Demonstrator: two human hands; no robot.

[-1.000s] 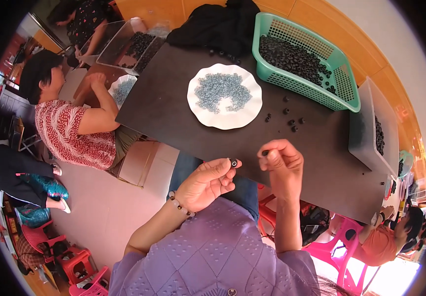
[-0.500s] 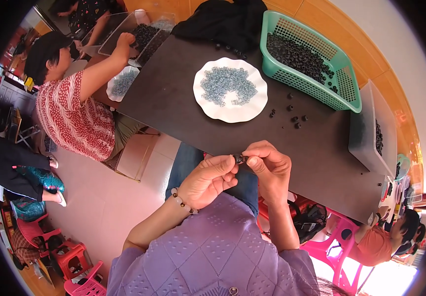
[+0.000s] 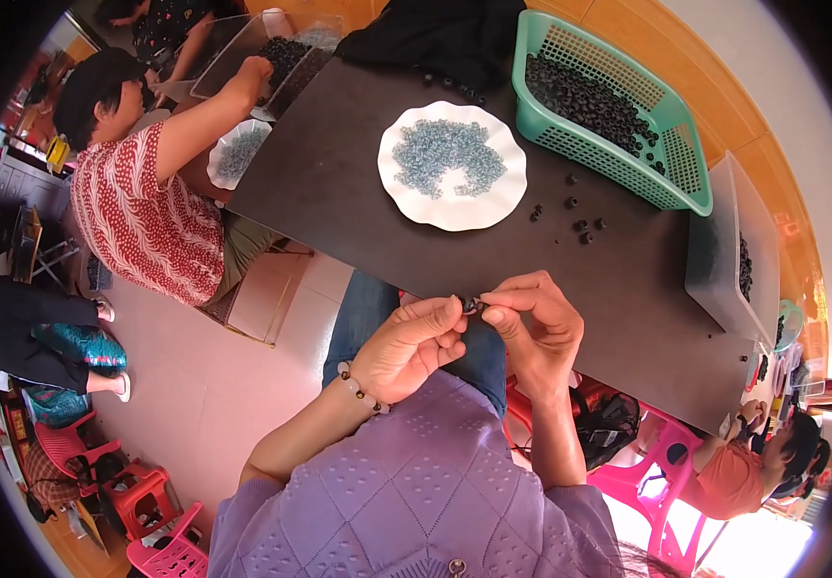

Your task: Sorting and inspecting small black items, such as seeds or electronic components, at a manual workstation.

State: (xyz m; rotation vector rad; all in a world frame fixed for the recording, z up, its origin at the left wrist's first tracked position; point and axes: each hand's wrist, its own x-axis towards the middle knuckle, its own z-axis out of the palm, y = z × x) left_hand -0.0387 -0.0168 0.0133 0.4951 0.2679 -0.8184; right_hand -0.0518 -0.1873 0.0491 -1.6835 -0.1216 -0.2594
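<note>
At the table's near edge, my left hand (image 3: 408, 349) pinches a small dark round part (image 3: 471, 305) between thumb and fingertips. My right hand (image 3: 537, 328) is closed too, its thumb and forefinger pinched at the right side of the same part. Fingers cover most of this piece, so its exact kind is hard to make out. Beyond my hands, a white wavy-rimmed plate (image 3: 454, 214) bears a heap of small clear bluish pieces. Several loose black parts (image 3: 585, 231) lie on the dark table (image 3: 339, 183) to its right.
A green plastic basket (image 3: 618, 178) full of black parts stands at the far right, beside a clear plastic bin (image 3: 724, 279). Black cloth (image 3: 425, 43) lies at the back. A person in a red patterned shirt (image 3: 151, 212) works at the left, reaching into a clear bin (image 3: 286, 72).
My right hand has shifted slightly right, opening a little more space between the hands around the dark part. The left hand keeps its pinch, almost unmoved. My view has tilted slightly.
</note>
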